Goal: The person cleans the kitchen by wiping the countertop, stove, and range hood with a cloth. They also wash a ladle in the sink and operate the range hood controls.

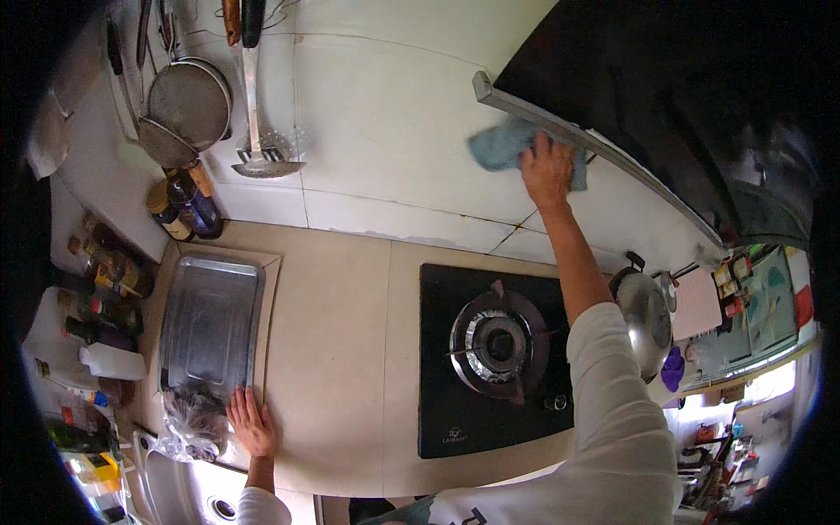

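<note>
My right hand [548,169] is pressed on a blue-grey cloth [497,148] against the white tiled wall [394,118], just below the lower edge of the range hood [604,154]. The cloth and fingers are slightly blurred. Part of the cloth shows on either side of the hand. My left hand [252,420] lies flat at the near end of a rectangular metal tray [211,321], holding nothing. Beside its fingers sits a clear plastic bag [187,426] with dark contents I cannot make out. Under my right arm is a black single-burner gas hob [436,394] with a round burner [500,344].
Strainers [187,105] and a slotted skimmer [268,164] hang on the wall at the left. Bottles [118,269] line the left side. A metal sink [164,482] is at the lower left. Right of the hob stands a lidded metal pan [646,321], near a purple cloth-like item [672,369].
</note>
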Tool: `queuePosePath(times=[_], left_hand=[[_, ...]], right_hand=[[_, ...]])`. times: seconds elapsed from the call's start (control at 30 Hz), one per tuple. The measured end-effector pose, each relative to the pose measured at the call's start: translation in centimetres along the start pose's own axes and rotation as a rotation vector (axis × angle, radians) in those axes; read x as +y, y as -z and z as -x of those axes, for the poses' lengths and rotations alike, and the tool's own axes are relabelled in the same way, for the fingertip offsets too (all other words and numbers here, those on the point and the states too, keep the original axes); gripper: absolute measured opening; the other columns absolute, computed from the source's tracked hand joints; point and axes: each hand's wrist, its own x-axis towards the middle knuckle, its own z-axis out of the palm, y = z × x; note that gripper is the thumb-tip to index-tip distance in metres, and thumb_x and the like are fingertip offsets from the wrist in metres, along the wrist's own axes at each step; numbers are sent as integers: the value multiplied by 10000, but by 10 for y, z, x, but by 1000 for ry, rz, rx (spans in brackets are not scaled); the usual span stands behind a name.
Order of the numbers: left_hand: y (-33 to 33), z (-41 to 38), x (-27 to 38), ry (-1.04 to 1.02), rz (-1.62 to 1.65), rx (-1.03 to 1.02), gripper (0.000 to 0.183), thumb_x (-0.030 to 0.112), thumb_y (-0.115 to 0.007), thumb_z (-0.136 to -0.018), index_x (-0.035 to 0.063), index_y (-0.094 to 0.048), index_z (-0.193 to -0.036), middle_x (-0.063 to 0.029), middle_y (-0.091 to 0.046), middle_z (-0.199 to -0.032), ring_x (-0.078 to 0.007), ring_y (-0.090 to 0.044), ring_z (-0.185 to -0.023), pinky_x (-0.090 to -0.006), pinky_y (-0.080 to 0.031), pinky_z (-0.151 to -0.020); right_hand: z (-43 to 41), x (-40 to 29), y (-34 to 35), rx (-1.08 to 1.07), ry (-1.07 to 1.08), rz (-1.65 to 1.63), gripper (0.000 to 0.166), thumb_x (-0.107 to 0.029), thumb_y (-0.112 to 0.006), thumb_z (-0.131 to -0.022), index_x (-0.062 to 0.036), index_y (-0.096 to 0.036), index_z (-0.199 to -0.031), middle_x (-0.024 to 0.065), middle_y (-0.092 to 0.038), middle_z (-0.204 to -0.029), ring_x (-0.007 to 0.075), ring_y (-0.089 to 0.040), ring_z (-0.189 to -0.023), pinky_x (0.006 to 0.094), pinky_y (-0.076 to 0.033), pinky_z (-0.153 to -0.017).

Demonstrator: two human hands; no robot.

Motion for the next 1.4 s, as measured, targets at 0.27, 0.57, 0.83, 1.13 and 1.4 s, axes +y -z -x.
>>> queuePosePath(times=[0.27,0.57,0.83,1.13,1.4], left_hand=[[-3,3,-3,3,-49,-30,451,226,-437,-911,23,-405,-1312,-187,-408,-1354,-361,-382,-1238,-495,-247,-1048],[-10,4,-6,-18,-79,-3,455,253,-400,-925,32,-394,-1323,-158,-408,-1364,-341,-382,-1245,-485,-249,-1053],[-14,6,-6,9,-44,7,448,234,-446,-898,33,-427,-1298,-161,-434,-1341,-353,-398,-1227,-492,-256,-1051],[0,-2,3,2,-5,-13,469,196,-480,-871,11,-412,-1297,-184,-429,-1333,-365,-398,-1220,-503,-262,-1035],[2,1,3,-5,-39,26,462,196,-473,-880,38,-409,-1309,-166,-429,-1336,-354,-411,-1206,-496,-275,-1024]], right_hand=[[-34,-72,-48,461,-317,-79,574,-278,-598,-768,76,-375,-1161,299,-390,-1162,450,-350,-1126,600,-179,-979],[-34,-24,-14,137,376,-187,433,-249,-678,-711,-24,-558,-1061,182,-500,-1093,349,-456,-1039,524,-343,-858],[7,34,-2,127,4,86,388,-160,-608,-747,-4,-523,-1092,257,-455,-1093,401,-420,-1069,567,-273,-930],[-59,-103,-30,421,20,-267,347,-148,-588,-743,-1,-507,-1046,284,-351,-1297,431,-352,-1140,582,-229,-941],[-46,-157,-62,357,373,-557,331,-30,-563,-730,11,-537,-1057,152,-283,-1441,353,-145,-1373,447,-191,-1105]])
